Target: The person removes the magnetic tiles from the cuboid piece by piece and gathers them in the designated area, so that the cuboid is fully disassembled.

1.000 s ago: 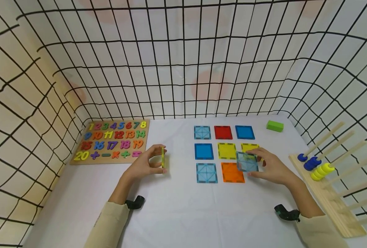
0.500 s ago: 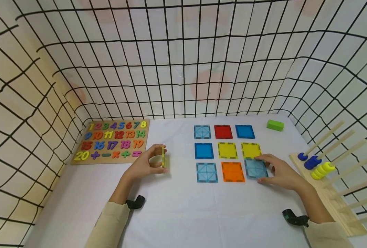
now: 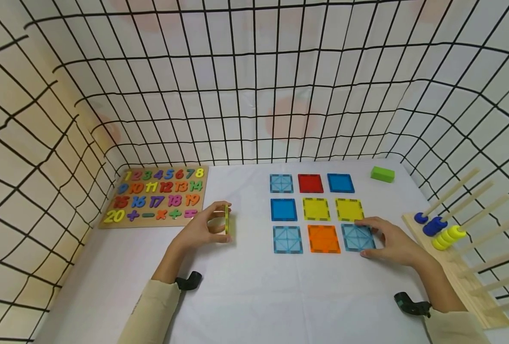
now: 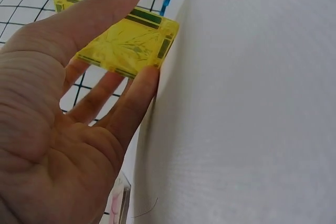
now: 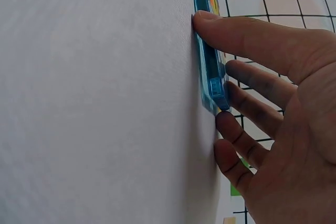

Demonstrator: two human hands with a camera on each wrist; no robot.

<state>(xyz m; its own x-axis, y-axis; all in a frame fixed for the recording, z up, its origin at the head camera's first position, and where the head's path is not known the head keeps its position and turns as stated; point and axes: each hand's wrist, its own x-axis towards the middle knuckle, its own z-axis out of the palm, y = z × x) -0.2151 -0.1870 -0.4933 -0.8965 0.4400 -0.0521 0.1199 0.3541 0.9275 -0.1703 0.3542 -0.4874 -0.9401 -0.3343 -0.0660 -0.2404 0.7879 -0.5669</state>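
My left hand (image 3: 203, 227) pinches a yellow magnetic tile (image 4: 128, 43) by its edges, the thumb on one side and fingers on the other. In the head view that tile stands on edge, just right of the number board. My right hand (image 3: 389, 241) holds a light blue magnetic tile (image 3: 357, 237) between thumb and fingers, low at the table, at the near right corner of a grid of tiles. Beside it lie an orange tile (image 3: 324, 239) on the left and a yellow tile (image 3: 349, 209) behind. In the right wrist view my thumb touches the light blue tile's edge (image 5: 212, 61).
Further grid tiles include a red one (image 3: 310, 183), a dark blue one (image 3: 340, 183) and a light blue one (image 3: 287, 240). A wooden number board (image 3: 151, 196) lies at left. A green block (image 3: 382, 174) sits behind; a wooden peg counter (image 3: 456, 272) stands at right.
My right hand has moved right and toward me, bringing the light blue tile from over the orange one down to the grid's near right corner. The left hand stays put with its yellow tile.
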